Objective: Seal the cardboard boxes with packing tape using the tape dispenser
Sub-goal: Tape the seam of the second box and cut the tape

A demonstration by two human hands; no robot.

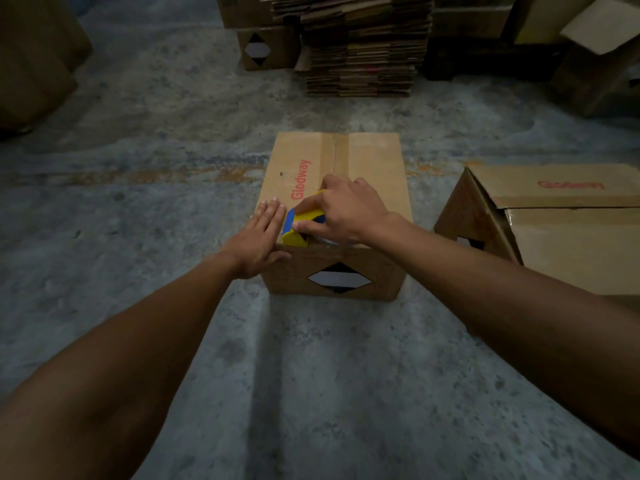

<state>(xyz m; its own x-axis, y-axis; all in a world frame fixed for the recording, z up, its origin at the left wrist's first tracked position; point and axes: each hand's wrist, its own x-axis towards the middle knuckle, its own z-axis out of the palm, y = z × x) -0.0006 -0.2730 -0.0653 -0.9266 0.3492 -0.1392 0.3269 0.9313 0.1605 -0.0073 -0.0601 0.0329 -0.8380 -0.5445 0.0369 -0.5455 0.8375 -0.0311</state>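
A closed cardboard box (374, 161) with red "Glodway" lettering stands on the concrete floor in front of me, its two top flaps meeting along a centre seam. My right hand (349, 209) grips a yellow and blue tape dispenser (298, 233) at the near end of that seam. My left hand (263, 233) lies flat with straight fingers on the left top flap, beside the dispenser, pressing the flap down. A second Glodway box (561, 237) sits to the right, its top flaps closed.
A tall stack of flattened cardboard (363, 46) stands at the back, with another box (266, 50) to its left. More boxes sit at the far right (595, 71) and far left (31, 64). Bare concrete floor (138, 202) surrounds the box.
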